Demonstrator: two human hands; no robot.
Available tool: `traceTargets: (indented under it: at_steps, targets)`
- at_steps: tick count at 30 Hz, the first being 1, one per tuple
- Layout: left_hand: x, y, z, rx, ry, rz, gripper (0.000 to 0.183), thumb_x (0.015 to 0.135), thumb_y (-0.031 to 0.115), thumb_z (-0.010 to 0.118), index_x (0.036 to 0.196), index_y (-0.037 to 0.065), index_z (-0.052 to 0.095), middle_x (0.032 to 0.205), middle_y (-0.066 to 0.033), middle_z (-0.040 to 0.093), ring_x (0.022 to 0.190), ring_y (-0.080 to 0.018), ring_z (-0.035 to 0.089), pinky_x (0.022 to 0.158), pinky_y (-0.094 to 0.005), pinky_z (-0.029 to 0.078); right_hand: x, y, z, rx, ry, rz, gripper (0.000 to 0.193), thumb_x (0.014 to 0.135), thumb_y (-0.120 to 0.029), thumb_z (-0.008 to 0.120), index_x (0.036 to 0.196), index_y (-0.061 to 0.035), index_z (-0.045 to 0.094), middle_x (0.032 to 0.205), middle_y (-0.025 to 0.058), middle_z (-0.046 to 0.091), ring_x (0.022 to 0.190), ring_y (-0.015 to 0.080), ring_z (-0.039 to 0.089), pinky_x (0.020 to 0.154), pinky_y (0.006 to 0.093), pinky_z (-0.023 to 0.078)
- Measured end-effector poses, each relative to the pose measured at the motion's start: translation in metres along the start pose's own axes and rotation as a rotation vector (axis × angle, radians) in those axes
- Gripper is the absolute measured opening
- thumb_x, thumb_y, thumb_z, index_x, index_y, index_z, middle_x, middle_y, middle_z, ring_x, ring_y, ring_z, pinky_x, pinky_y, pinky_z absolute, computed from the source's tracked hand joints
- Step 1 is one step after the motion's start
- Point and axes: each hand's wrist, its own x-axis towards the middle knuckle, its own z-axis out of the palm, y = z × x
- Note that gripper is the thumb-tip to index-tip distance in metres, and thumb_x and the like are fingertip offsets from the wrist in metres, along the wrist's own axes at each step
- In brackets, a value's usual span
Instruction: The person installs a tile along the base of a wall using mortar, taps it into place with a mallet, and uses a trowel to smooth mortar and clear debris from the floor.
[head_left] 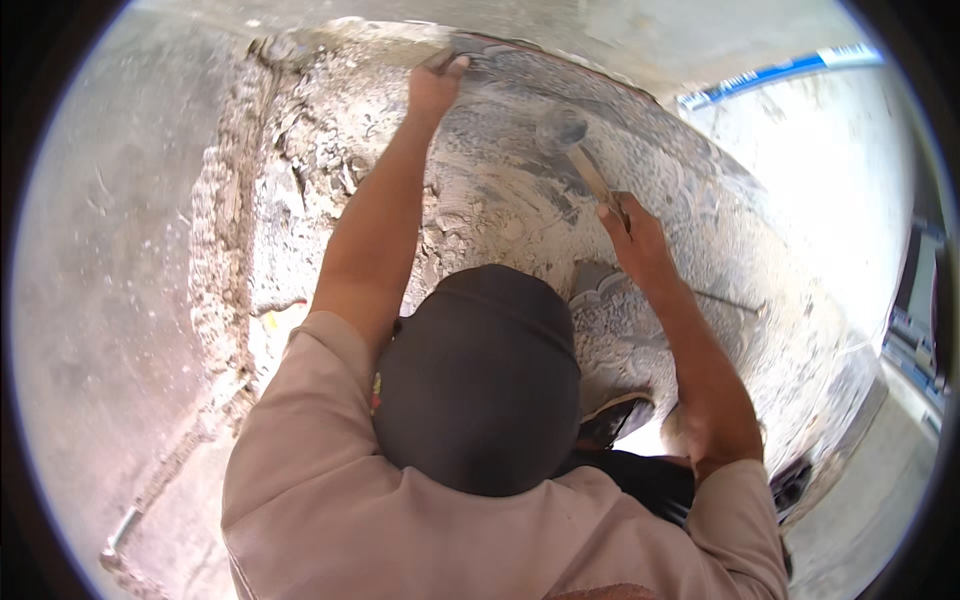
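My right hand (637,240) is wrapped round the wooden handle (590,175) of a mallet. The rounded grey mallet head (562,128) is blurred and hangs over, or rests on, the rough wet surface; I cannot tell which. Out at the far edge of the coated area, the fingers of my left hand (435,88) are bent close together beside a dark grey flat strip (480,45). Whatever those fingers grip is too small to make out. Pale, lumpy mortar (510,225) spreads between and around both hands.
A dark cap (480,380) hides the lower middle. A grey piece with a scalloped pattern (610,295) lies near the right forearm, with a thin rod (735,302) beyond it. A blue-and-white strip (780,75) is at far right. A mortar ridge (222,240) runs along the left.
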Motion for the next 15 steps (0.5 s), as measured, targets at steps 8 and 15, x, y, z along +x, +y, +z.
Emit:
traceTargets:
  at_steps: [8, 15]
  targets:
    - [-0.001, -0.002, -0.016, 0.324, 0.124, 0.150, 0.033, 0.088, 0.021, 0.076, 0.118, 0.009, 0.072, 0.102, -0.0211, 0.073, 0.096, -0.0368, 0.070, 0.083, -0.0405, 0.055, 0.000, -0.041, -0.007, 0.213, 0.171, -0.345, 0.030, 0.101, -0.024, 0.062, 0.117, 0.0003, 0.057, 0.071, 0.0120, 0.059, 0.061, 0.0206, 0.056, 0.060, 0.0354, 0.045]
    - [0.000, -0.003, -0.021, 0.399, 0.103, 0.131, 0.027, 0.090, 0.020, 0.076, 0.113, 0.008, 0.074, 0.103, -0.0157, 0.075, 0.093, -0.0277, 0.073, 0.082, -0.0349, 0.055, 0.018, -0.050, -0.018, 0.347, 0.153, -0.256, 0.029, 0.102, -0.022, 0.061, 0.117, 0.0019, 0.056, 0.070, 0.0054, 0.055, 0.065, 0.0104, 0.049, 0.059, 0.0297, 0.042]
